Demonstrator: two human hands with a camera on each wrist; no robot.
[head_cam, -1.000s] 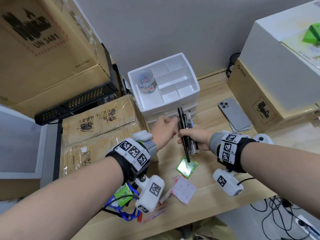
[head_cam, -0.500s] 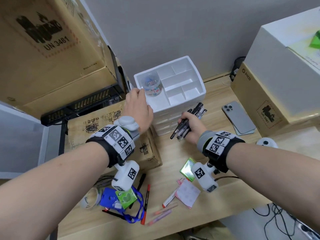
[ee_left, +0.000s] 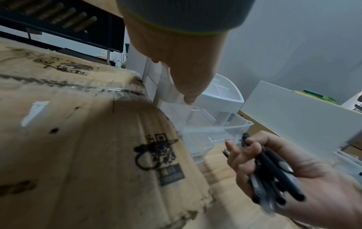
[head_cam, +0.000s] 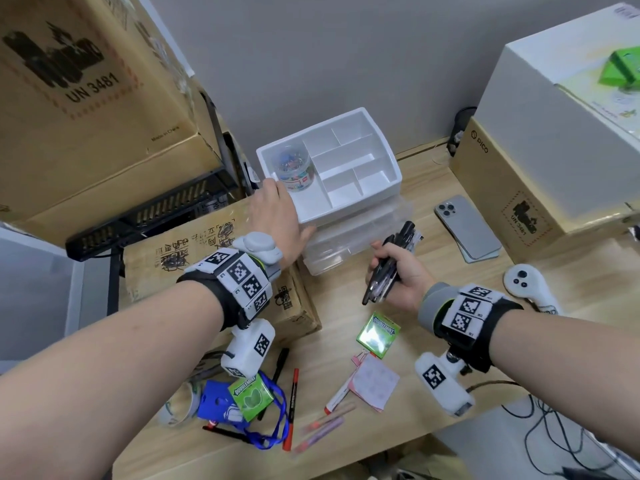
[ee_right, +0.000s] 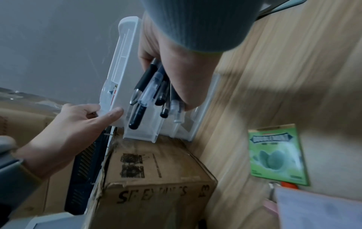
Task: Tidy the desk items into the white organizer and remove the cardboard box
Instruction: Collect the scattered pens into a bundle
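Observation:
The white organizer (head_cam: 363,206) stands mid-desk, a jar of coloured pins (head_cam: 294,168) in its top tray and its clear drawers (head_cam: 349,244) sticking out at the front. My left hand (head_cam: 287,209) grips its front-left corner, the thumb (ee_right: 111,115) lying along the front wall. My right hand (head_cam: 398,275) holds a bundle of black pens (head_cam: 401,237) just in front of the drawers (ee_right: 156,128). The taped cardboard box (head_cam: 180,258) lies left of the organizer, under my left wrist.
Loose on the desk are a green gum pack (head_cam: 379,334), pink notes (head_cam: 375,382), a red marker (head_cam: 293,407), a blue lanyard badge (head_cam: 221,400) and a tape roll (head_cam: 176,407). A phone (head_cam: 467,226), a white controller (head_cam: 523,282) and large boxes lie to the right.
My left hand let go of the pens and moved up to the organizer's front-left corner, where it stays. My right hand keeps the bundle, now tilted in front of the drawers.

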